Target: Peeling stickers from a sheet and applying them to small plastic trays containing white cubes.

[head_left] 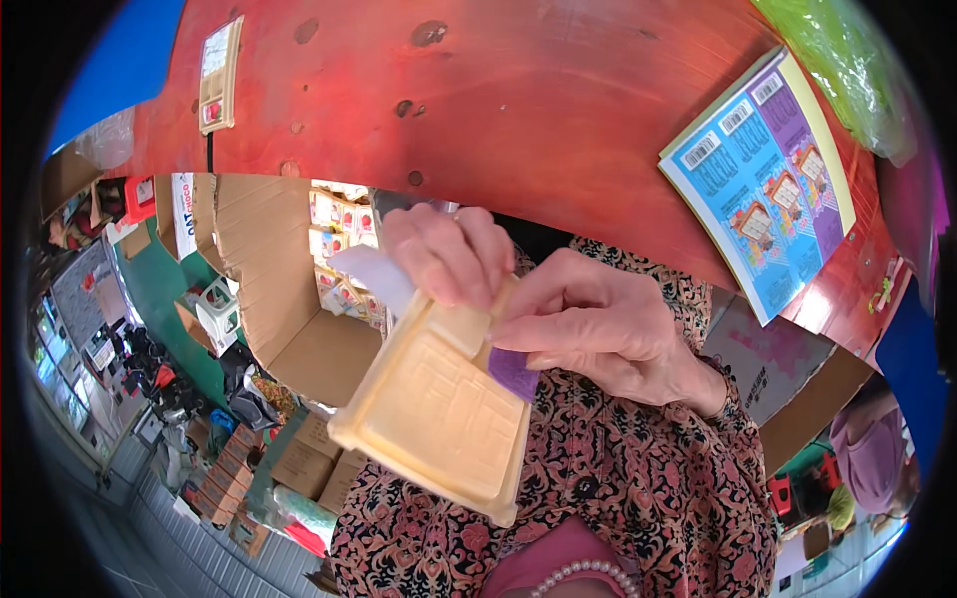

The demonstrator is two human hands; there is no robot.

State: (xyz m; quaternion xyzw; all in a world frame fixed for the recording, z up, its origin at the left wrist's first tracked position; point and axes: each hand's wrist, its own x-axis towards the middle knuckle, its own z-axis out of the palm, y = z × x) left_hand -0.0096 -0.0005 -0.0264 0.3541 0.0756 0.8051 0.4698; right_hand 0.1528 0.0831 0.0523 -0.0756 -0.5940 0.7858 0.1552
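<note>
A shallow cream plastic tray (444, 399) with moulded compartments is held tilted in front of my patterned top. My left hand (449, 254) is closed on its upper edge, fingers bent over the rim. At the tray's right edge, my right hand (608, 329) pinches a small purple label (512, 373) that lies against the tray. A whitish flap (371, 276) sticks out beside my left fingers; I cannot tell what it belongs to.
On the red table (538, 110) lie blue and purple label sheets (763, 189) at right and a small packed tray (219, 75) at far left. An open cardboard box (274, 269) with several packed trays stands left of my hands. Green plastic wrap (842, 70) sits at top right.
</note>
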